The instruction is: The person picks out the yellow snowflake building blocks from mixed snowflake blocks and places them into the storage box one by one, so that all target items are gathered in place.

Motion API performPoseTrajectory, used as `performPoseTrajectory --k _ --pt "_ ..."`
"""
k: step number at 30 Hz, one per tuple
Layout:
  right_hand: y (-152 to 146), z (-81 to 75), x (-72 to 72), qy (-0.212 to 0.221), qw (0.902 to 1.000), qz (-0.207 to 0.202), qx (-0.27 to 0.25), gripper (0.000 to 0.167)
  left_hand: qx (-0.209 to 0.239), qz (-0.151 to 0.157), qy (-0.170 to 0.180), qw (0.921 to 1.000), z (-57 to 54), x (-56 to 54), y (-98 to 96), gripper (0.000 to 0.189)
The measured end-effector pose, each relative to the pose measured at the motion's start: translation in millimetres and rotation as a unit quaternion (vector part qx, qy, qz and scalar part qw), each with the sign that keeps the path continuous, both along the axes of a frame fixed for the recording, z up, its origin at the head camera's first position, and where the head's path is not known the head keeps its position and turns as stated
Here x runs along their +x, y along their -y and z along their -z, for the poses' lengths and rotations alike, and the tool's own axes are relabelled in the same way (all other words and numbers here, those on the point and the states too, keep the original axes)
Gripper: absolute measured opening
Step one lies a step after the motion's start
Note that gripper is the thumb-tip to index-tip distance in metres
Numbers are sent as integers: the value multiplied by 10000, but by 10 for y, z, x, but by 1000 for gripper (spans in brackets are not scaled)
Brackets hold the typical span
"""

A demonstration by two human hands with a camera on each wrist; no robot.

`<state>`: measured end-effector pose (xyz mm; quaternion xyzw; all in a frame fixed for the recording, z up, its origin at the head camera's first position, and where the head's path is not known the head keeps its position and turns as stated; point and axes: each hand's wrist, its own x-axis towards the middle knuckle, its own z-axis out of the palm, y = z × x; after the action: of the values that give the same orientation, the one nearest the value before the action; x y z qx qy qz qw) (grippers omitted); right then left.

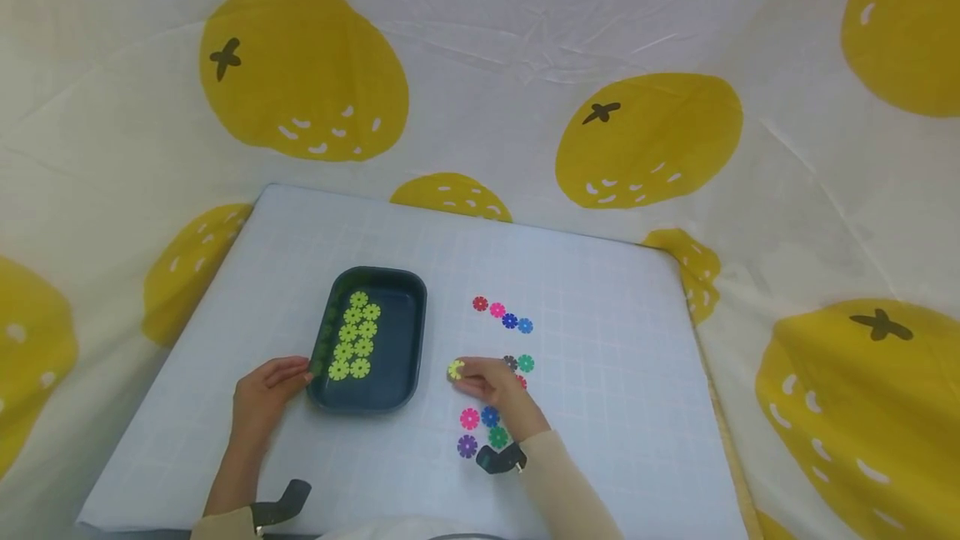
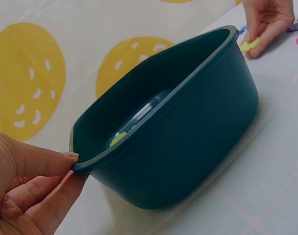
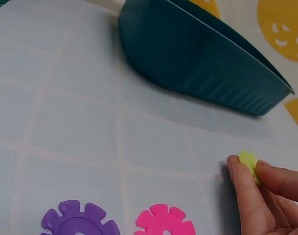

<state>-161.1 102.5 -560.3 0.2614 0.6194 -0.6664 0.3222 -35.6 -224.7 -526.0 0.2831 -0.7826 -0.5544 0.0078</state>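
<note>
My left hand (image 1: 262, 394) pinches the rim of a dark teal plastic basin (image 1: 408, 390) at its near left corner; the left wrist view shows thumb and fingers on the rim (image 2: 83, 168). Inside the basin, several yellow-green snowflake discs (image 1: 363, 347) lie in two columns on the left part of its floor. To the right of the basin, my right hand (image 1: 491, 382) pinches one yellow-green snowflake disc (image 3: 249, 164) between thumb and fingers, just over the cloth. Part of that disc is hidden by the fingertips.
Past the right hand lies a slanted row of red (image 1: 480, 304), pink and blue discs. Green (image 1: 526, 363), dark and red discs lie partly behind the hand. Nearer me are pink (image 1: 469, 418), blue, purple (image 1: 467, 446) and green ones. A fruit-print curtain (image 1: 480, 107) hangs behind the table.
</note>
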Motion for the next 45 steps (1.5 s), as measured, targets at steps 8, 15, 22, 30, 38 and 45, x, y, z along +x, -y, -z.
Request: performPoseTrajectory --k 8,15,22,30,38,45 --pt "-61 -100 -141 -43 9986 215 -481 40 28 -28 36 10000 5 -2 4 37" --pt "-98 -193 -290 -170 9964 393 -725 40 -33 34 -13 10000 1 3 1 37" --pt "-63 -347 -461 -197 9904 593 -1232 41 -120 94 -74 9999 -21 10 -5 36" --pt "28 -533 -644 -295 9860 627 -1520 43 -93 98 -9 9999 -39 8 -12 36" --pt "166 -695 -763 -149 9863 346 -1604 44 -46 76 -30 10000 -39 12 -16 36" --pt "288 -786 -810 -173 9861 229 -1637 45 13 47 -49 10000 -30 15 -15 35"
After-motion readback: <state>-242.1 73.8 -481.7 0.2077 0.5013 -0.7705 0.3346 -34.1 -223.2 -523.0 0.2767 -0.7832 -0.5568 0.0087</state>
